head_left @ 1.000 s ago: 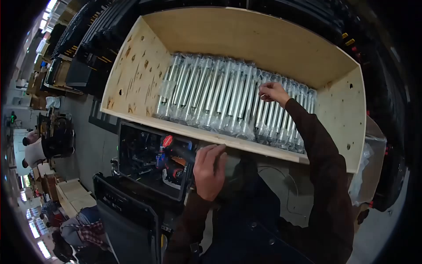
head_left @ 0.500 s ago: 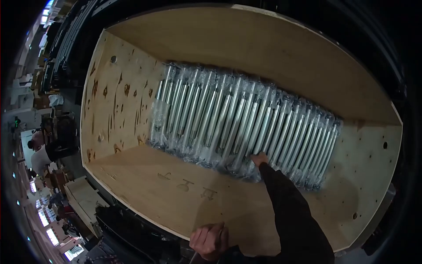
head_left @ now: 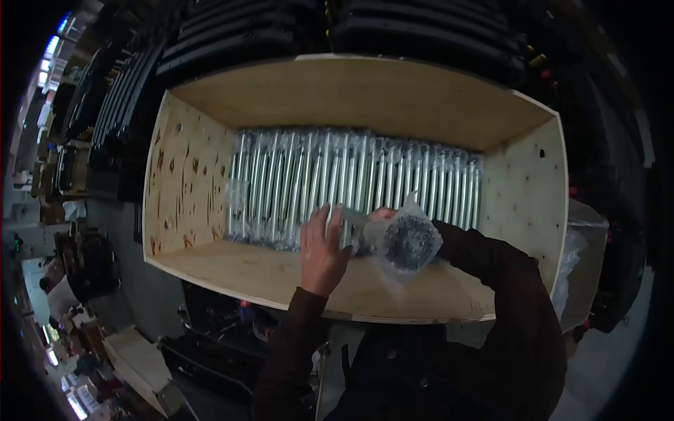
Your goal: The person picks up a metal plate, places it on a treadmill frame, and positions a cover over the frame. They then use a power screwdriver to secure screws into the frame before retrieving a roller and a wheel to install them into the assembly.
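A silvery metal rod (head_left: 355,219) is lifted over the crate, its near end wrapped in bubble wrap (head_left: 409,244) and tilted toward me. My right hand (head_left: 383,213) is closed around it, partly hidden behind the wrap. My left hand (head_left: 324,247) is at the rod's left side, fingers stretched out and thumb apart, fingertips close to the metal. Below both hands, a row of similar metal rods (head_left: 295,175) lies side by side in the wooden crate (head_left: 365,88), their ends covered in clear plastic wrap.
Dark stacked frames (head_left: 239,35) stand behind the crate. To its right is a plastic-covered box (head_left: 586,245). A pale wooden box (head_left: 142,365) sits at lower left, with a person (head_left: 63,298) farther back on that side.
My right hand has raised a wrapped rod out of the row. My left hand has left the crate's near edge, opened, and come up beside the rod. The view has shifted back.
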Available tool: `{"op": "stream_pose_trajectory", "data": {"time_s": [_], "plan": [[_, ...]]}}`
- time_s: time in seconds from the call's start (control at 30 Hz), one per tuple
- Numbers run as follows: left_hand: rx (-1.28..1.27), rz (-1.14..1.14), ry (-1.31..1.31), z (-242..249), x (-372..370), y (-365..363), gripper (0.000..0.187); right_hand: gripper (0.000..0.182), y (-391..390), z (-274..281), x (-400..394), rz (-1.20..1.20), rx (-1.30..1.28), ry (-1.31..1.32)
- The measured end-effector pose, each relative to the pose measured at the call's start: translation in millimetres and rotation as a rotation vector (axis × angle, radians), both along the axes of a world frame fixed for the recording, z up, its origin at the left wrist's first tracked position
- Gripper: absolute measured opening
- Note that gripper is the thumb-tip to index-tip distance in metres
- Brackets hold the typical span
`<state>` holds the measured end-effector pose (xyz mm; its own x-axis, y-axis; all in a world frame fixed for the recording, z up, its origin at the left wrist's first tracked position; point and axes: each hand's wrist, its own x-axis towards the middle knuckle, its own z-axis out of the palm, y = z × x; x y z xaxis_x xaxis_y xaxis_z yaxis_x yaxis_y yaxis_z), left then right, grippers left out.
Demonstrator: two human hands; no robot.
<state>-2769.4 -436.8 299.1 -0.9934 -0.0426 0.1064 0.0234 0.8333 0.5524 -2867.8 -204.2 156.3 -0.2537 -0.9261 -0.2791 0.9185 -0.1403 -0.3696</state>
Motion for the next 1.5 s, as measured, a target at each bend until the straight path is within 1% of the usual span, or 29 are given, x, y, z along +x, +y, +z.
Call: {"op": "stream_pose_trajectory", "data": {"time_s": [0.03,0.1,0.17,0.2,0.23,0.3,0.33,0.43,0.53,0.6,0.63,0.67,0.7,0.73,0.77,0.8,0.83,0.87,0.9,0.93,0.97,1.0,1.07,1.13,1.23,1.33,1.4,1.43,1.5], "plan": [[-0.089,-0.173,0.133,13,-20,7,0.080,0.045,0,17,6,-0.036,-0.188,-0.047],[-0.073,-0.307,0.277,34,-36,21,0.073,0.046,10,106,8,-0.004,0.090,0.236],[0.166,-0.356,0.062,51,-29,22,0.056,0.048,20,200,8,0.035,0.448,0.323],[0.131,-0.384,0.180,67,-24,22,0.044,0.058,42,172,1,-0.090,0.353,0.308],[0.110,-0.407,0.175,83,-16,22,0.042,0.069,63,145,-5,-0.208,0.248,0.289],[0.023,-0.461,0.070,113,6,22,0.041,0.094,93,218,11,-0.296,-0.039,0.231],[-0.042,-0.493,-0.032,127,17,24,0.041,0.091,106,216,18,-0.348,-0.140,0.298],[-0.098,-0.570,-0.180,140,52,43,0.039,0.065,109,267,72,-0.235,0.067,0.919],[0.046,-0.606,-0.271,126,98,61,0.041,0.036,121,259,124,-0.616,0.253,0.973],[0.295,-0.568,-0.334,106,128,70,0.044,0.037,146,274,157,-1.157,0.066,0.763],[0.300,-0.598,-0.343,99,145,75,0.044,0.038,170,271,168,-1.492,0.040,0.788],[0.473,-0.465,-0.572,94,161,78,0.042,0.038,206,264,177,-1.818,0.004,0.807],[0.640,-0.307,-0.792,92,175,80,0.040,0.036,270,265,168,-2.016,0.440,0.574],[0.761,-0.227,-0.874,92,190,82,0.033,0.035,338,242,163,-2.235,1.167,0.826],[0.778,-0.173,-0.865,82,204,79,0.033,0.035,407,227,169,-2.271,1.601,1.076],[0.816,-0.203,-0.780,64,218,75,0.033,0.035,446,226,188,-1.940,2.040,1.014],[0.845,-0.212,-0.692,60,238,68,0.034,0.040,494,203,193,-1.804,2.229,1.242],[0.862,-0.105,-0.680,60,265,59,0.034,0.051,534,178,203,-1.065,2.630,0.437],[0.916,-0.083,-0.628,65,277,59,0.033,0.060,579,139,205,-0.897,2.558,0.637],[0.959,-0.072,-0.568,68,285,57,0.032,0.058,566,120,203,-0.991,2.458,1.213],[0.975,0.012,-0.539,64,298,53,0.032,0.053,548,92,194,-1.160,2.009,1.209],[0.932,0.026,-0.428,54,314,51,0.032,0.048,486,102,186,-1.244,1.576,1.145],[0.877,0.130,-0.319,50,360,48,0.033,0.042,323,152,192,-1.049,1.035,0.812],[0.899,0.147,-0.223,53,388,45,0.030,0.039,173,184,209,-0.836,0.895,1.013],[0.969,0.335,-0.268,33,442,46,0.036,0.048,7,243,270,-0.401,0.325,1.061],[1.055,0.421,-0.122,34,480,52,0.040,0.073,-78,290,333,0.133,-0.109,1.056],[1.094,0.522,-0.018,30,503,57,0.041,0.090,-112,293,368,0.456,-0.323,1.180],[1.120,0.575,0.033,28,514,61,0.041,0.096,-126,281,384,0.467,-0.395,1.364],[1.113,0.670,0.107,24,533,66,0.041,0.100,-145,272,399,0.575,-0.451,1.317]]}}
